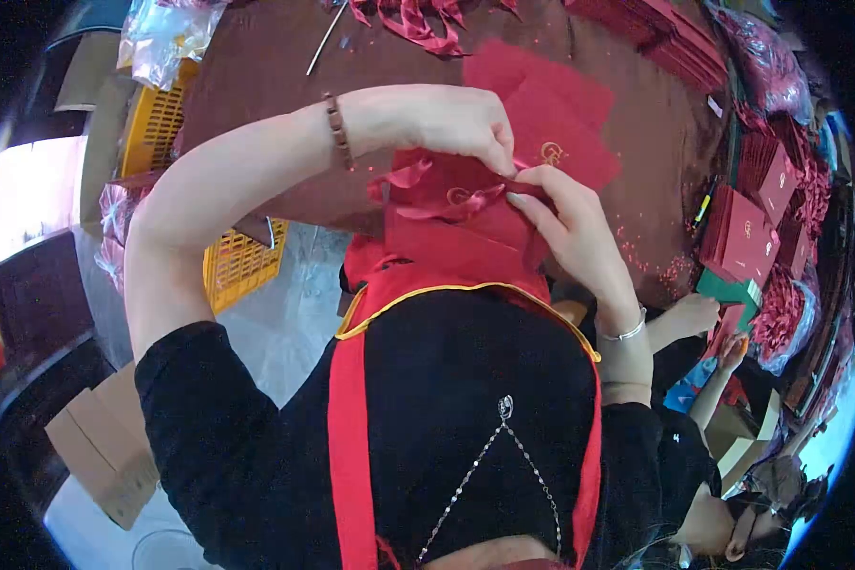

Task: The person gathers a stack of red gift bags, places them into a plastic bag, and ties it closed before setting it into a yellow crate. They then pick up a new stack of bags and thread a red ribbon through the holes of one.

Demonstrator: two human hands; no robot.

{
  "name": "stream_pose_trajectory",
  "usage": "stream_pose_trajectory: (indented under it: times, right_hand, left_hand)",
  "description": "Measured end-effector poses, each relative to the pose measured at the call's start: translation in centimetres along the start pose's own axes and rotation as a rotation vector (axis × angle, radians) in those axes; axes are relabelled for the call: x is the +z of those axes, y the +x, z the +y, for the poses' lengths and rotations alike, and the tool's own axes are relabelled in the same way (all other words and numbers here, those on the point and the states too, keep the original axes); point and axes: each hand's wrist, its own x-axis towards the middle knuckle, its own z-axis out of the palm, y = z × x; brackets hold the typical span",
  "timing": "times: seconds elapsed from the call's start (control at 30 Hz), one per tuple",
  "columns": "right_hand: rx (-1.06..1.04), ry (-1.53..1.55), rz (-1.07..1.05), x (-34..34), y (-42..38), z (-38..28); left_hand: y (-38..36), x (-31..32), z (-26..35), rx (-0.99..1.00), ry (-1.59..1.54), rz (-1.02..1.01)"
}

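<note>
A dark red folder or flat bag [446,233] with a gold emblem lies in front of me at the table edge. Across it runs a loose, shiny red ribbon [405,180], its tail hanging to the left. My left hand [470,125] bends over the piece from above, fingers closed in a pinch on the ribbon. My right hand [570,217] meets it from the right, thumb and forefinger pinched on the ribbon near the piece's upper right edge. The fingertips of both hands nearly touch, and the exact spot they grip is partly hidden.
More red pieces [560,100] with a gold emblem lie just beyond my hands. Loose ribbons [418,24] sit at the far edge. Stacked red pieces [741,233] stand at the right, where a co-worker's hands [695,313] work. Yellow crates [242,261] are at the left.
</note>
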Motion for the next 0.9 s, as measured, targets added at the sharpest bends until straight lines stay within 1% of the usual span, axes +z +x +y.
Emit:
stream_pose_trajectory:
  times: [0.07, 0.1, 0.13, 0.2, 0.27, 0.37, 0.4, 0.43, 0.47, 0.5, 0.53, 0.57, 0.63, 0.67, 0.73, 0.77, 0.8, 0.87, 0.9]
  right_hand:
    - [-0.037, -0.033, 0.016, 0.0, -0.1, 0.1]
    - [-0.019, -0.025, 0.022, 0.0, -0.2, 0.0]
    - [-0.001, -0.016, 0.028, 0.0, -0.2, -0.1]
    - [-0.022, -0.026, 0.008, -0.4, -0.1, 0.5]
    - [0.029, 0.025, -0.044, -0.8, -0.1, 0.6]
    - [0.011, 0.033, -0.028, -0.7, 0.1, 1.4]
    - [0.008, 0.034, -0.024, -0.7, 0.1, 1.4]
    - [0.009, 0.035, -0.022, -0.8, 0.1, 1.2]
    - [-0.003, 0.066, -0.091, -1.1, 0.1, 0.6]
    - [-0.016, 0.096, -0.161, -1.1, 0.1, 0.3]
    - [-0.045, 0.100, -0.139, -0.9, 0.0, 0.3]
    - [-0.045, 0.100, -0.132, -0.9, 0.0, 0.4]
    - [0.094, 0.133, -0.062, -0.6, 0.1, 0.7]
    - [0.105, 0.180, -0.035, -0.6, -0.2, 1.3]
    - [0.088, 0.216, -0.054, -0.8, -0.4, 2.0]
    - [0.077, 0.250, -0.072, -0.8, -0.5, 2.2]
    - [0.065, 0.279, -0.061, -0.8, -0.5, 2.2]
    - [0.062, 0.295, -0.070, -1.2, -0.4, 2.5]
    - [0.059, 0.312, -0.086, -1.4, -0.3, 2.7]
  left_hand:
    - [0.3, 0.3, 0.2, -0.036, -0.137, 0.030]
    - [0.5, 0.9, -0.1, -0.024, -0.235, 0.095]
    - [0.7, 1.2, -0.3, -0.026, -0.235, 0.096]
    - [1.0, 1.6, -0.6, 0.003, -0.293, 0.205]
    - [1.0, 1.8, -0.2, -0.025, -0.289, 0.243]
    - [1.7, 2.1, -0.9, 0.003, -0.308, 0.366]
    - [1.8, 2.1, -1.1, 0.003, -0.308, 0.365]
    - [1.7, 2.0, -0.7, 0.035, -0.307, 0.433]
    - [1.5, 1.9, -0.2, 0.068, -0.305, 0.500]
    - [1.2, 1.3, 0.4, -0.036, -0.192, 0.570]
    - [1.0, 0.8, 0.4, -0.044, -0.118, 0.581]
    - [1.1, 0.6, 0.4, -0.041, -0.113, 0.578]
    - [1.1, 0.2, 0.2, 0.031, -0.059, 0.643]
    - [1.1, -0.5, -0.5, 0.029, -0.055, 0.647]
    - [1.2, -2.3, -2.6, 0.269, -0.136, 0.603]
    - [0.5, -3.2, -2.7, 0.190, -0.307, 0.568]
    - [-0.3, -3.6, -2.5, 0.057, -0.209, 0.679]
    - [-0.5, -3.8, -3.4, -0.040, -0.249, 0.696]
    - [-0.3, -3.7, -4.4, -0.061, -0.240, 0.613]
